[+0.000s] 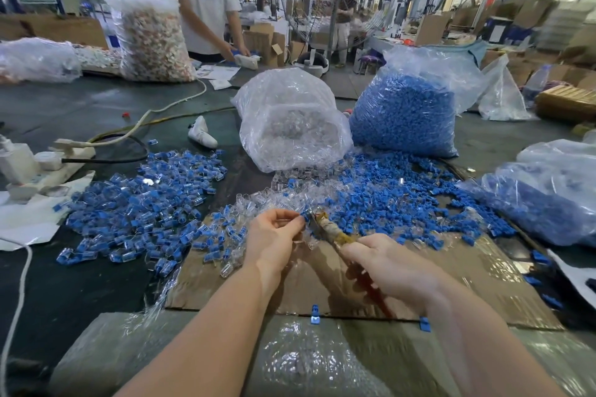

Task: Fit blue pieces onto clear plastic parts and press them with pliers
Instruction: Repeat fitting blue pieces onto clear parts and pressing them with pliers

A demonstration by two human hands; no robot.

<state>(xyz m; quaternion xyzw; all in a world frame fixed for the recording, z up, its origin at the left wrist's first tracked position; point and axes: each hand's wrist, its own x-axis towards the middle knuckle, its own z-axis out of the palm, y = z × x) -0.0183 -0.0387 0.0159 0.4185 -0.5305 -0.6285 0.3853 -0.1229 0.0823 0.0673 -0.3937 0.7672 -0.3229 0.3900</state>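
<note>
Across the dark tabletop (80,113) I saw a bag of blue pieces (403,116) at upper right, fitted parts (138,203) heaped at centre left. At lower centre my right hand (387,264) gripped the pliers (329,229); my left hand (274,238) pinched a clear plastic part (298,221) at their tip.

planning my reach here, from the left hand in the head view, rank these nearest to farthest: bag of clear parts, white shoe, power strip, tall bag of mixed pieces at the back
From the left hand:
1. Bag of clear parts, straight ahead at centre.
2. White shoe, ahead and to the left.
3. Power strip, far left edge.
4. Tall bag of mixed pieces, back left, beside the standing person.
</note>
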